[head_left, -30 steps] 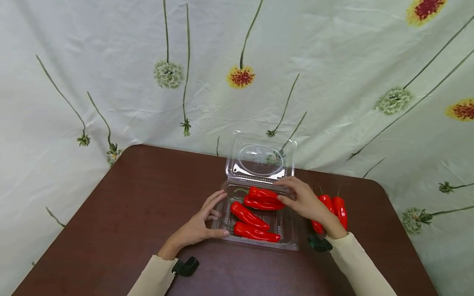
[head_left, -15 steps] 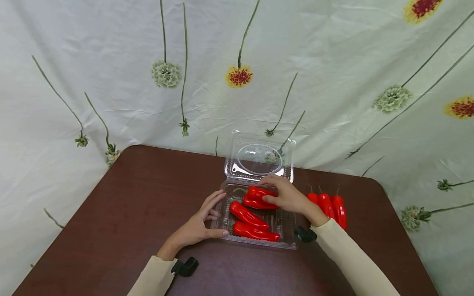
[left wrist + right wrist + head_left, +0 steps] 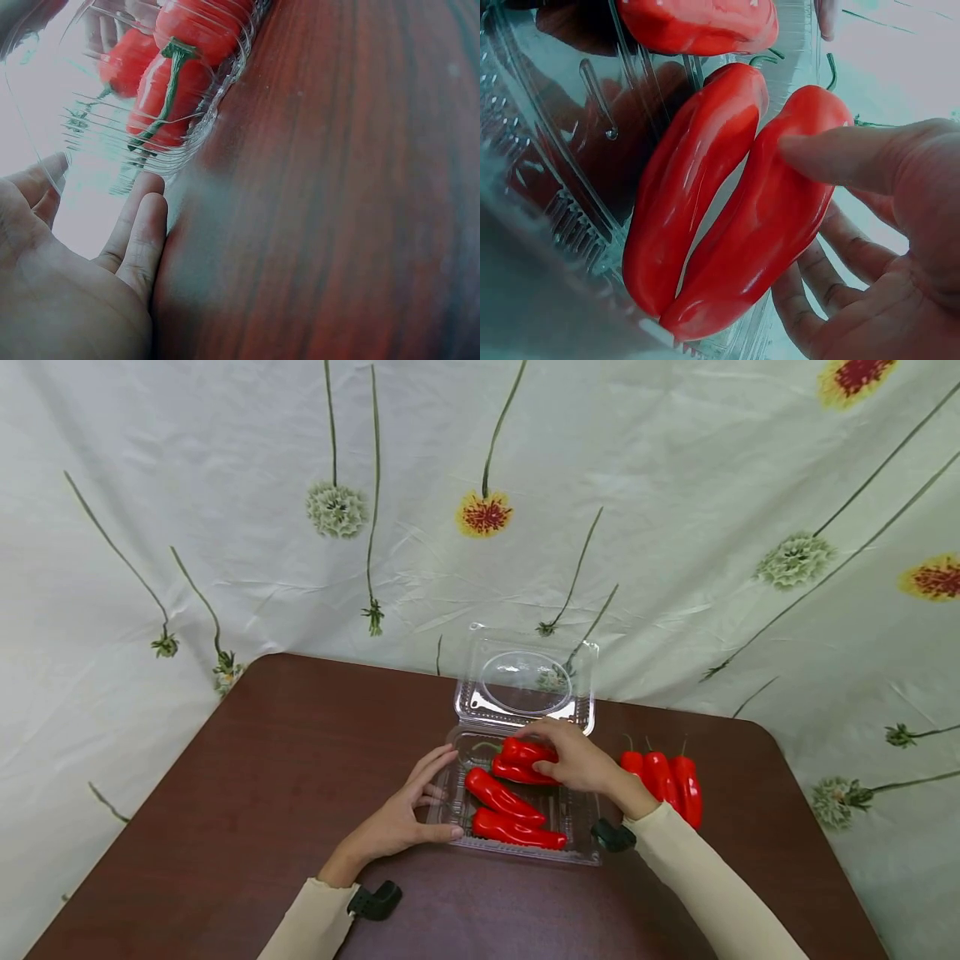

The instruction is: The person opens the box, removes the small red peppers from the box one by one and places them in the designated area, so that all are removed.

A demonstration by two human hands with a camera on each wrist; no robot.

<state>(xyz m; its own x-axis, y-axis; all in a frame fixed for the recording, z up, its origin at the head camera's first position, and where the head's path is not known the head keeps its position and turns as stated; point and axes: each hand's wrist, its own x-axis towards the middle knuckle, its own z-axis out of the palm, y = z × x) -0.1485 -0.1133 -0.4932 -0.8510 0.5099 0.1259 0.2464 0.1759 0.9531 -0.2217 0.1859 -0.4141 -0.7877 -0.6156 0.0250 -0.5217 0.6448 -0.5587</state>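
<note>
A clear plastic clamshell box (image 3: 585, 835) stands with its lid (image 3: 525, 681) raised at the back. Several red peppers lie in it. My right hand (image 3: 585, 764) reaches over the box's far right side. In the right wrist view its thumb (image 3: 840, 155) lies on the farthest red pepper (image 3: 757, 225), and the other fingers go behind it. A second red pepper (image 3: 686, 195) lies against that one. My left hand (image 3: 401, 818) is spread at the box's left wall, fingers extended. In the left wrist view, fingertips (image 3: 152, 214) meet the box's ribbed side, near a green stem.
Three more red peppers (image 3: 660, 777) lie side by side on the brown table (image 3: 300, 760), right of the box. A flower-printed white cloth (image 3: 225, 568) hangs behind the table. Each wrist wears a dark strap (image 3: 375, 902).
My right hand has moved left along the farthest peppers from their right ends, uncovering the loose peppers at the right. The peppers in the box and my left hand look unmoved.
</note>
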